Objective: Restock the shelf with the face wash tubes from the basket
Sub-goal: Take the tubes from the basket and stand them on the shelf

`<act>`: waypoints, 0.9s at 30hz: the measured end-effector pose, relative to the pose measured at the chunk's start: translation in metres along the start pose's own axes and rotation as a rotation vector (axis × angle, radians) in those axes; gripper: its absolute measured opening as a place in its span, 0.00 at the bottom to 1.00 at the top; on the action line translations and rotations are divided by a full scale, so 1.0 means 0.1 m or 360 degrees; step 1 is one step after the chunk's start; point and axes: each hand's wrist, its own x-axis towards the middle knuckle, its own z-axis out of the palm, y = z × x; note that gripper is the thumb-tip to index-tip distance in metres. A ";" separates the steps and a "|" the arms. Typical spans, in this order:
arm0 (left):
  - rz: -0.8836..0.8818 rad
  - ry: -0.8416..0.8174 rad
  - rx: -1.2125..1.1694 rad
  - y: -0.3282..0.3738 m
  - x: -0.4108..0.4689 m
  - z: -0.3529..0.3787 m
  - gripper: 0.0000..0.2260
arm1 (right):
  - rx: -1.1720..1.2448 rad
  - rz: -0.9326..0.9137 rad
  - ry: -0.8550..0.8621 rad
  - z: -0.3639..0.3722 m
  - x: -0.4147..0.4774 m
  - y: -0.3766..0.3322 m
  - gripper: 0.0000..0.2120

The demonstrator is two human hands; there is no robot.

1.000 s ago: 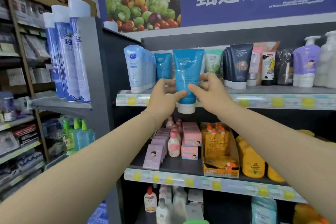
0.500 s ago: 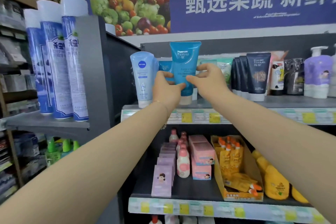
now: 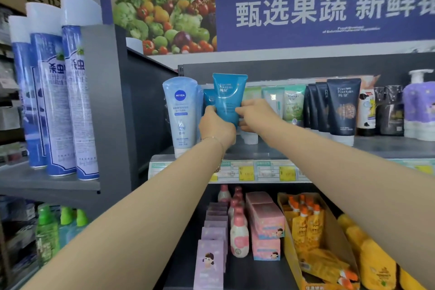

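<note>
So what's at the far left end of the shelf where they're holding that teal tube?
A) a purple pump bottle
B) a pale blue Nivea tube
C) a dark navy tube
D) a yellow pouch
B: the pale blue Nivea tube stands at the left end of the shelf, left of the teal tube gripped by the left hand and right hand.

The teal face wash tube (image 3: 227, 101) is smooth plastic with a soft sheen; the pale Nivea tube (image 3: 181, 115) looks glossier. The grey shelf (image 3: 381, 146) is matt painted metal. The spray cans (image 3: 80, 106) are glossy, with white plastic caps. The pink boxes (image 3: 266, 219) look like matt card.
</note>
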 end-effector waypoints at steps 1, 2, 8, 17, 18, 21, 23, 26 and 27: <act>-0.0007 -0.0016 0.0031 -0.02 0.04 0.02 0.18 | 0.0025 0.0021 -0.0016 0.02 0.03 0.01 0.13; -0.0020 -0.0033 0.0050 -0.04 0.07 0.03 0.17 | 0.0050 0.0042 -0.0031 0.04 0.07 0.03 0.12; -0.0083 -0.0080 0.0225 -0.12 0.28 0.16 0.16 | 0.0149 0.0112 -0.0058 0.17 0.26 0.05 0.03; -0.0187 -0.0186 0.0504 -0.13 0.40 0.26 0.19 | 0.0072 0.0197 -0.0105 0.23 0.34 0.19 0.18; -0.0197 -0.0189 0.0496 -0.13 0.40 0.26 0.21 | 0.0074 0.0221 -0.0122 0.21 0.33 0.19 0.21; -0.0191 -0.0218 0.0437 -0.14 0.41 0.30 0.25 | 0.0109 0.0308 -0.0169 0.17 0.32 0.19 0.15; -0.0191 -0.0230 0.0442 -0.14 0.41 0.32 0.25 | 0.0146 0.0369 -0.0188 0.16 0.34 0.21 0.14; -0.0196 -0.0212 0.0473 -0.15 0.43 0.33 0.23 | 0.0241 0.0419 -0.0194 0.17 0.36 0.24 0.16; -0.0199 -0.0221 0.0502 -0.14 0.43 0.33 0.22 | 0.0294 0.0440 -0.0213 0.18 0.37 0.25 0.16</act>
